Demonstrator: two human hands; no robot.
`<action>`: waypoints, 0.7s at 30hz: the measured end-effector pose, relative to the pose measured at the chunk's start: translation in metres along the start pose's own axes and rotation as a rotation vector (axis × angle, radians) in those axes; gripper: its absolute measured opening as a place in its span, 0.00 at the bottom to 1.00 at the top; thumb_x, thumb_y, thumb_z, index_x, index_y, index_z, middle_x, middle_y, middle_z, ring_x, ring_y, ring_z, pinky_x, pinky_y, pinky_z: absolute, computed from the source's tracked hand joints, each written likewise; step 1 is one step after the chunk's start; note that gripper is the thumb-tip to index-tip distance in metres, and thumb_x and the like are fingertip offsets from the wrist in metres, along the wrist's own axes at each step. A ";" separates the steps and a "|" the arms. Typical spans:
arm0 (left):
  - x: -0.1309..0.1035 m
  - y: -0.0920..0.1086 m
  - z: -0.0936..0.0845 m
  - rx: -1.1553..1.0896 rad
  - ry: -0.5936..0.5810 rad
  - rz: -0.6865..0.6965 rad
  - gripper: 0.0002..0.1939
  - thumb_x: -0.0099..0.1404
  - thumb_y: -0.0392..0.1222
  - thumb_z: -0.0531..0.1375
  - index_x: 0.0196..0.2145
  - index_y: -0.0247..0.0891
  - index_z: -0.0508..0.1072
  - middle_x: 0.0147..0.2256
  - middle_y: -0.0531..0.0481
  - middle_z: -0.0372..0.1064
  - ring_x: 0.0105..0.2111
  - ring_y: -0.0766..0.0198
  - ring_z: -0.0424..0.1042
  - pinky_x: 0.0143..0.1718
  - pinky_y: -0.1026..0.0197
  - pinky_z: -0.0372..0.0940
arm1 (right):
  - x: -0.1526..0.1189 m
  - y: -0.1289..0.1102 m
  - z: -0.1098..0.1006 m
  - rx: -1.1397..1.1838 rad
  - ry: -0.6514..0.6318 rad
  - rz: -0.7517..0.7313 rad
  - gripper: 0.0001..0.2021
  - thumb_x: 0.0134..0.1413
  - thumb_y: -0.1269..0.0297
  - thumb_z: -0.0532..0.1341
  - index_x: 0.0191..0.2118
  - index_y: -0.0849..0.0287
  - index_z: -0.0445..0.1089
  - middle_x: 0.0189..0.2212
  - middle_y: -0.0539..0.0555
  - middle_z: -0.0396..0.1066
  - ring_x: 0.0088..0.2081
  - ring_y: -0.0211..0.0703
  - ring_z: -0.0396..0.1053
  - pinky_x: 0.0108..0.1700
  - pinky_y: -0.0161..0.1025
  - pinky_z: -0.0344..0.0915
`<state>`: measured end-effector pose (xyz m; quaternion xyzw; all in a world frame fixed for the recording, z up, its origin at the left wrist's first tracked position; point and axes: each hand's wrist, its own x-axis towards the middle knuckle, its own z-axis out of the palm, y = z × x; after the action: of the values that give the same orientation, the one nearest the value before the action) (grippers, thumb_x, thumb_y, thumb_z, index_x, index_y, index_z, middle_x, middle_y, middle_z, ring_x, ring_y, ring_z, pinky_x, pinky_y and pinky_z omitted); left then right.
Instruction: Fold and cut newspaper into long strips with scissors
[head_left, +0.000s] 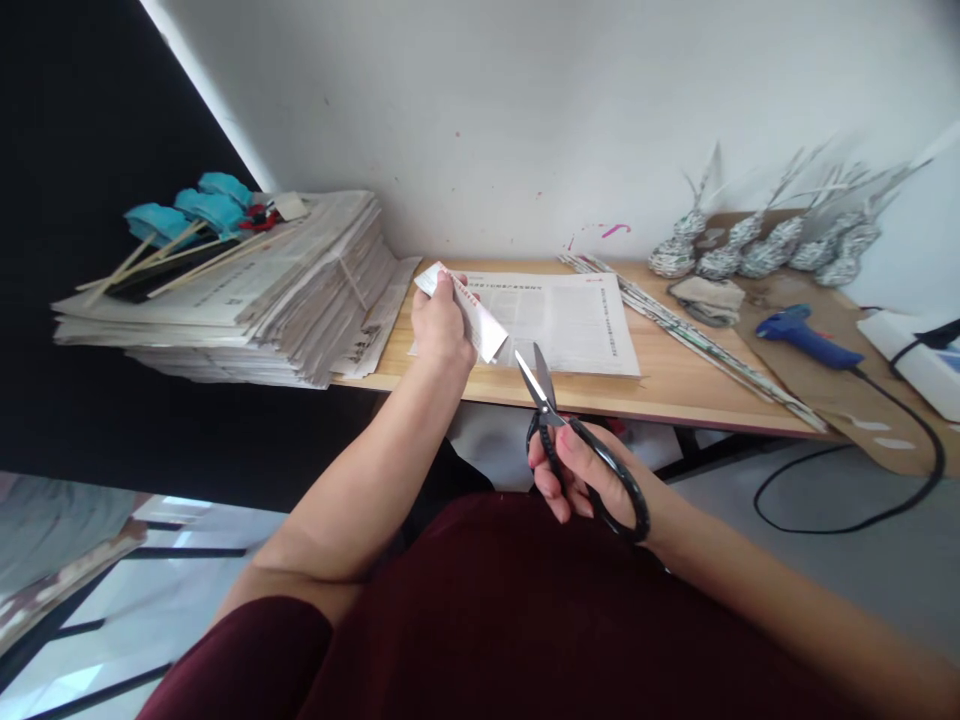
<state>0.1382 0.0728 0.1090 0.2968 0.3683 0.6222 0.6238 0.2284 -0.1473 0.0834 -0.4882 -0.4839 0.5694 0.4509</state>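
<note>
My left hand [441, 318] is closed around a folded white piece of paper [484, 328] with red print along it, held above the wooden table. In my right hand [581, 470] is a pair of black-handled scissors [546, 396], fingers through the handles. The scissor blades are spread apart and point up toward the paper's lower end, without touching it. Beneath and beyond the hands lies a flat newspaper sheet [566, 320] near the table's front edge.
At the left rises a newspaper stack [300, 290] with blue objects [214, 208] and sticks on top. Rolled paper sticks [690, 335] lie right of centre. Farther right are a blue glue gun [810, 338], its cord, a cloth [707, 298] and several woven paper shapes [772, 245].
</note>
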 end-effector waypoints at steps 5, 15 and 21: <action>0.001 -0.003 -0.006 0.033 -0.060 0.036 0.11 0.67 0.49 0.64 0.44 0.43 0.69 0.29 0.55 0.74 0.24 0.69 0.71 0.29 0.65 0.65 | 0.005 -0.002 0.006 0.044 -0.021 0.026 0.29 0.58 0.32 0.57 0.35 0.58 0.66 0.22 0.48 0.66 0.20 0.34 0.65 0.18 0.32 0.51; -0.018 -0.001 -0.004 0.049 -0.059 0.060 0.07 0.69 0.46 0.61 0.39 0.43 0.67 0.30 0.55 0.74 0.24 0.69 0.70 0.30 0.65 0.65 | 0.008 0.004 0.007 0.092 -0.033 0.085 0.30 0.57 0.31 0.56 0.36 0.59 0.67 0.23 0.48 0.67 0.20 0.33 0.66 0.19 0.30 0.50; -0.027 -0.004 -0.005 0.046 -0.096 0.082 0.08 0.68 0.46 0.62 0.37 0.42 0.67 0.29 0.56 0.72 0.23 0.70 0.69 0.30 0.66 0.65 | 0.012 0.011 0.005 0.190 -0.058 0.037 0.30 0.59 0.31 0.55 0.38 0.59 0.68 0.25 0.48 0.67 0.23 0.34 0.69 0.20 0.29 0.55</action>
<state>0.1372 0.0455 0.1053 0.3555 0.3394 0.6237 0.6078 0.2217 -0.1374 0.0711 -0.4353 -0.4315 0.6349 0.4703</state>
